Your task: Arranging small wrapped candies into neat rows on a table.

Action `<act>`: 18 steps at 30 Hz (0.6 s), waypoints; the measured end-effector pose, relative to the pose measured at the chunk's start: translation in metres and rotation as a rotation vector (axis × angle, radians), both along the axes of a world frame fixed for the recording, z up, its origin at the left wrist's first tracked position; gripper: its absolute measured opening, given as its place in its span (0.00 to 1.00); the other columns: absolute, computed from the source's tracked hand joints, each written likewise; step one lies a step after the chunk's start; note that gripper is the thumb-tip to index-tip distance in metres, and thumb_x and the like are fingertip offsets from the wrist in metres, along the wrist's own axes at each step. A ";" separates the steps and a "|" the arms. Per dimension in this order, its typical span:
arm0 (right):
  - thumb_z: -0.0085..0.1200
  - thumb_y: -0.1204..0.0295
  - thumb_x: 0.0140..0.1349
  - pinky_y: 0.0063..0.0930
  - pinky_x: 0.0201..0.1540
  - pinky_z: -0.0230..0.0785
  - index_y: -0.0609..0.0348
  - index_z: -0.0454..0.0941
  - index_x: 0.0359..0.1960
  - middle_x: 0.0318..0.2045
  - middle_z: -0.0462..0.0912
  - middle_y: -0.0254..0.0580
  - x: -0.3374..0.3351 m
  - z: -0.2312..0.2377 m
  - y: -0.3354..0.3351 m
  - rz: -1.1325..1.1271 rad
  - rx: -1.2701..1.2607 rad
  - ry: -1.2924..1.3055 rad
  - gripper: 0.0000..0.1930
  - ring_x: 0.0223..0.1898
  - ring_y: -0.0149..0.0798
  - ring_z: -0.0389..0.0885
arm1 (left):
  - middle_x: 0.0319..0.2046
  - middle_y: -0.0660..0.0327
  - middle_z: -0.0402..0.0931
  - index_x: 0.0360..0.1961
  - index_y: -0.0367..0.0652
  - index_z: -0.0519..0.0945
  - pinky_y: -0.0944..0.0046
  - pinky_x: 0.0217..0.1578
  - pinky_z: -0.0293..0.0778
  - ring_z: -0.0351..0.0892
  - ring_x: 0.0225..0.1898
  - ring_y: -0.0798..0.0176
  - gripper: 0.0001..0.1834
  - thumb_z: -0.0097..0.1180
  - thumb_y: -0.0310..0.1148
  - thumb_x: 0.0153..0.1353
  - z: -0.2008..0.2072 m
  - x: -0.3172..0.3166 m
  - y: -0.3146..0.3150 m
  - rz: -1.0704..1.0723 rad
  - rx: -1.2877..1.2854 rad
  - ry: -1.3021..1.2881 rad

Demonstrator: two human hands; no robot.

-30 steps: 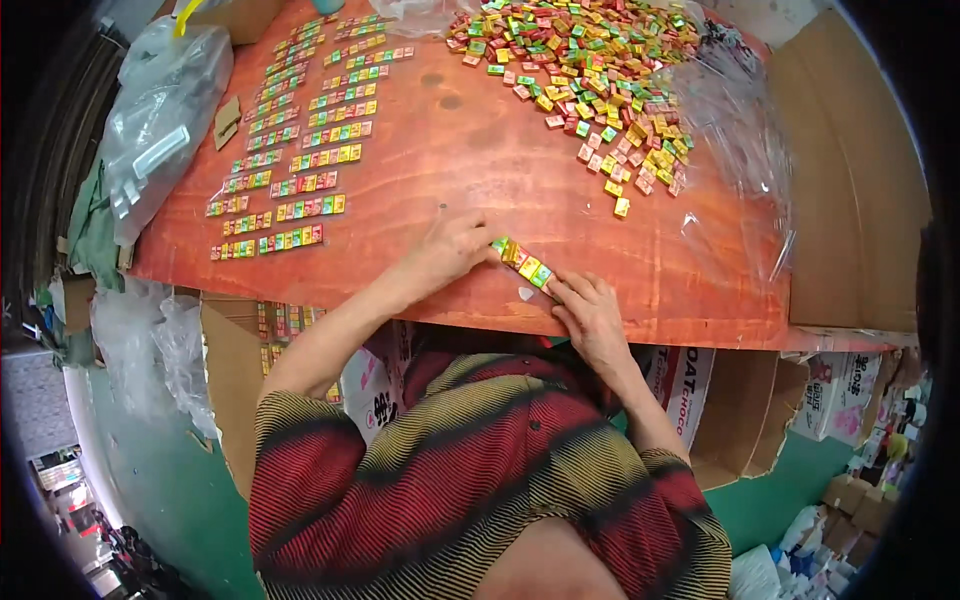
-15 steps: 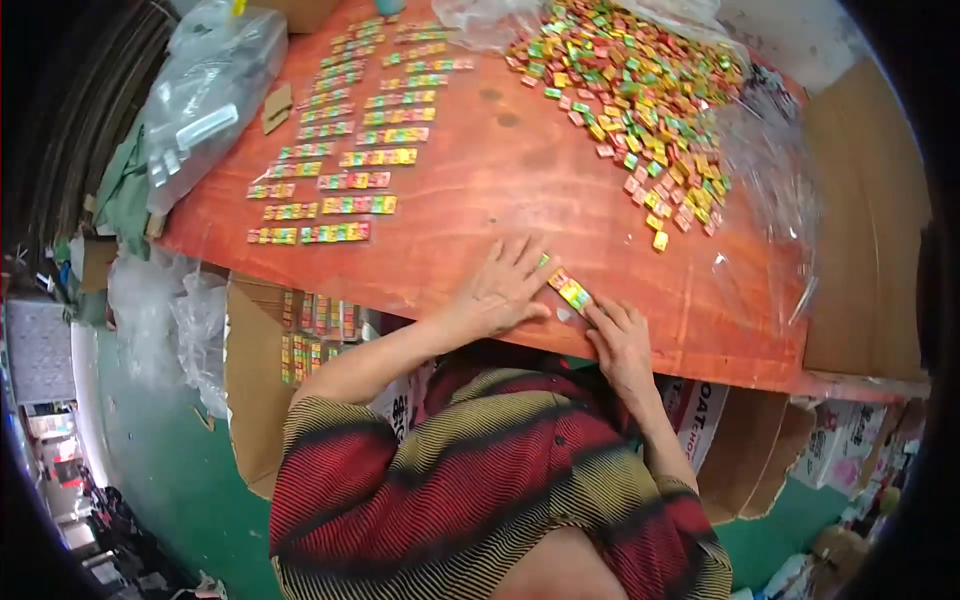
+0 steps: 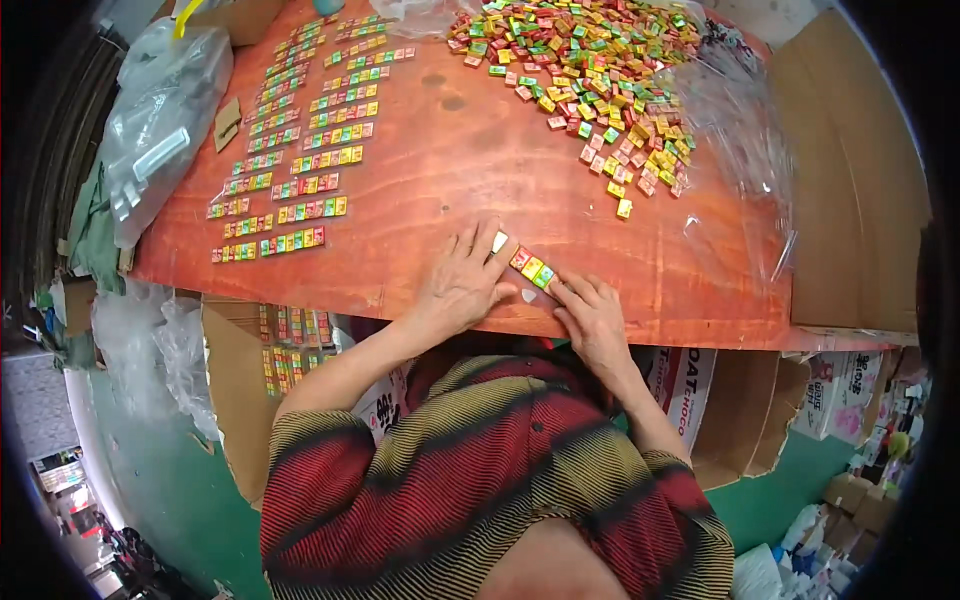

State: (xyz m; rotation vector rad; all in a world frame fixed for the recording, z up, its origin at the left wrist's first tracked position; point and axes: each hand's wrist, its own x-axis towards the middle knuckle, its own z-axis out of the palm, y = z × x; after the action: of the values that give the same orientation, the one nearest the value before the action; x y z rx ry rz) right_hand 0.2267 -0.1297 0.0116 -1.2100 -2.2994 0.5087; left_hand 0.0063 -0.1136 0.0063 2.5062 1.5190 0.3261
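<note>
A short row of small red, yellow and green wrapped boxes [image 3: 532, 267] lies slanted on the red tabletop near its front edge. My left hand [image 3: 462, 278] rests flat over the row's far left end, fingers apart, covering part of it. Between those fingertips a pale yellowish piece [image 3: 500, 241] shows. My right hand [image 3: 595, 318] touches the row's near right end with its fingertips, the thumb held apart from the index finger. A small whitish scrap [image 3: 529, 296] sits just below the row.
Several similar rows [image 3: 313, 210] are laid out in two columns at the left. A heap of loose boxes [image 3: 600, 80] covers the far right. Clear plastic film [image 3: 740, 150] and a cardboard panel [image 3: 850, 180] flank it. Below the table edge, an open carton [image 3: 232, 390] holds more rows.
The whole view has shifted, so the table and its contents appear further left and higher. Both hands stay at the same row, with little visible movement against the table.
</note>
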 end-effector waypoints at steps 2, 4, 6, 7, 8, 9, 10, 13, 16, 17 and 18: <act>0.56 0.75 0.48 0.40 0.50 0.60 0.57 0.73 0.46 0.48 0.72 0.43 -0.001 0.001 -0.001 -0.009 0.006 -0.002 0.20 0.49 0.48 0.69 | 0.61 0.46 0.51 0.57 0.44 0.63 0.42 0.56 0.53 0.52 0.60 0.40 0.36 0.53 0.52 0.49 0.002 0.001 0.000 -0.003 0.011 -0.019; 0.54 0.76 0.49 0.39 0.49 0.59 0.60 0.73 0.45 0.47 0.73 0.44 -0.005 0.000 -0.002 -0.011 0.042 -0.030 0.19 0.48 0.47 0.69 | 0.61 0.46 0.51 0.58 0.44 0.62 0.40 0.57 0.50 0.51 0.61 0.41 0.38 0.52 0.53 0.49 0.004 0.001 -0.003 0.020 0.071 0.007; 0.53 0.77 0.48 0.40 0.50 0.59 0.61 0.72 0.46 0.48 0.72 0.44 -0.009 -0.005 0.004 0.015 0.046 -0.024 0.20 0.49 0.48 0.68 | 0.61 0.46 0.51 0.59 0.43 0.61 0.38 0.56 0.50 0.49 0.62 0.41 0.38 0.52 0.54 0.50 0.003 0.001 0.000 -0.007 0.092 -0.029; 0.53 0.78 0.47 0.40 0.51 0.58 0.62 0.71 0.47 0.49 0.71 0.45 -0.011 -0.008 0.008 0.048 0.043 -0.019 0.21 0.51 0.48 0.67 | 0.61 0.46 0.51 0.59 0.43 0.60 0.36 0.55 0.49 0.48 0.62 0.42 0.39 0.51 0.54 0.50 0.002 0.000 0.002 -0.028 0.107 -0.065; 0.53 0.78 0.47 0.40 0.51 0.58 0.62 0.71 0.47 0.49 0.71 0.45 -0.013 -0.009 0.012 0.043 0.064 -0.016 0.21 0.51 0.48 0.67 | 0.61 0.46 0.51 0.59 0.43 0.60 0.36 0.55 0.49 0.48 0.62 0.42 0.39 0.51 0.54 0.50 0.000 0.002 0.003 -0.034 0.127 -0.062; 0.51 0.79 0.46 0.41 0.52 0.57 0.62 0.70 0.48 0.50 0.70 0.46 -0.015 -0.011 0.017 0.065 0.085 -0.042 0.22 0.52 0.49 0.66 | 0.61 0.47 0.51 0.59 0.43 0.60 0.37 0.56 0.48 0.49 0.62 0.42 0.39 0.51 0.55 0.49 -0.002 0.006 0.003 -0.054 0.128 -0.039; 0.50 0.80 0.46 0.42 0.54 0.57 0.62 0.69 0.49 0.51 0.69 0.47 -0.019 -0.012 0.022 0.088 0.107 -0.068 0.24 0.54 0.49 0.64 | 0.61 0.47 0.51 0.59 0.43 0.60 0.38 0.57 0.46 0.49 0.62 0.42 0.40 0.51 0.55 0.49 -0.003 0.008 0.005 -0.074 0.130 -0.015; 0.48 0.80 0.45 0.47 0.59 0.50 0.63 0.67 0.52 0.54 0.65 0.51 -0.044 -0.015 0.044 0.045 0.062 -0.030 0.27 0.58 0.53 0.60 | 0.60 0.48 0.53 0.59 0.44 0.61 0.37 0.57 0.47 0.50 0.62 0.45 0.36 0.51 0.51 0.51 -0.006 0.007 0.019 0.001 0.082 -0.003; 0.48 0.79 0.48 0.51 0.61 0.45 0.62 0.65 0.53 0.55 0.63 0.54 -0.058 -0.016 0.055 -0.013 0.079 0.059 0.26 0.59 0.57 0.57 | 0.60 0.49 0.54 0.59 0.44 0.61 0.37 0.56 0.47 0.49 0.63 0.47 0.32 0.49 0.46 0.55 -0.009 -0.003 0.045 0.103 0.062 0.040; 0.49 0.78 0.51 0.50 0.61 0.47 0.61 0.66 0.53 0.56 0.63 0.53 -0.056 -0.009 0.052 -0.030 0.075 0.057 0.24 0.59 0.56 0.57 | 0.59 0.49 0.55 0.59 0.44 0.62 0.37 0.56 0.47 0.49 0.63 0.47 0.30 0.48 0.45 0.56 -0.012 -0.007 0.056 0.162 0.053 0.070; 0.50 0.77 0.53 0.49 0.60 0.48 0.59 0.66 0.54 0.56 0.63 0.52 -0.056 -0.005 0.048 -0.044 0.073 0.059 0.23 0.59 0.54 0.58 | 0.59 0.50 0.56 0.58 0.44 0.62 0.37 0.56 0.47 0.50 0.63 0.46 0.29 0.46 0.44 0.58 -0.015 -0.014 0.065 0.225 0.047 0.103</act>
State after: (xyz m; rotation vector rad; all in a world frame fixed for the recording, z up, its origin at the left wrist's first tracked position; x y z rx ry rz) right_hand 0.1703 -0.0817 0.0063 -1.1920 -2.2180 0.4355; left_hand -0.0079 -0.0482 -0.0087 2.4247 1.8597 0.2714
